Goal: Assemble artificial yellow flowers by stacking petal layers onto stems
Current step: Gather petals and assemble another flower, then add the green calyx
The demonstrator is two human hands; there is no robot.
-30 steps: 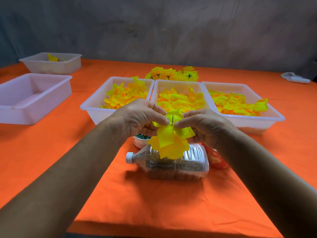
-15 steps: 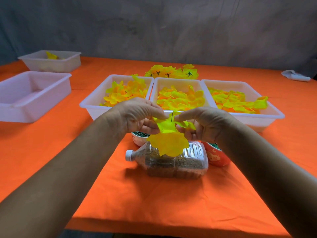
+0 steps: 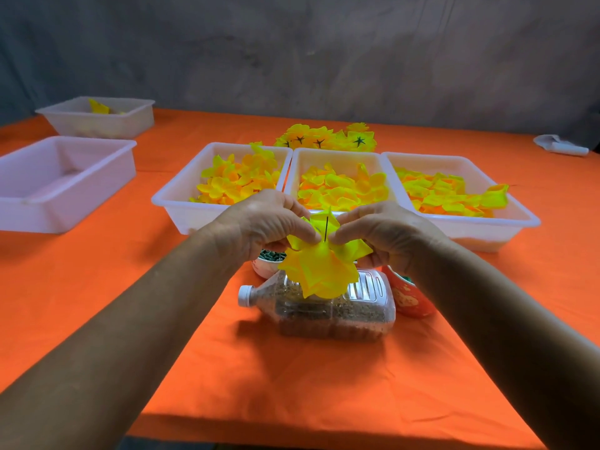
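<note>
Soft yellow fabric petal layers (image 3: 319, 271) pinched by left hand (image 3: 266, 225) and right hand (image 3: 383, 232) above sand-filled clear plastic bottle (image 3: 337, 311); layers pushed lower on thin dark wire stem (image 3: 325, 229) than before, stack nearly seated.

A grey, mottled wall (image 3: 292, 50) runs behind the table (image 3: 292, 384), which is draped in a bright orange cloth, creased here and there. Light falls evenly, with soft shadows lying on the cloth's near side.

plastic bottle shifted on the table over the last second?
No. The plastic bottle lies on its side in front of the white cup, as before; only the camera shifted slightly.
</note>
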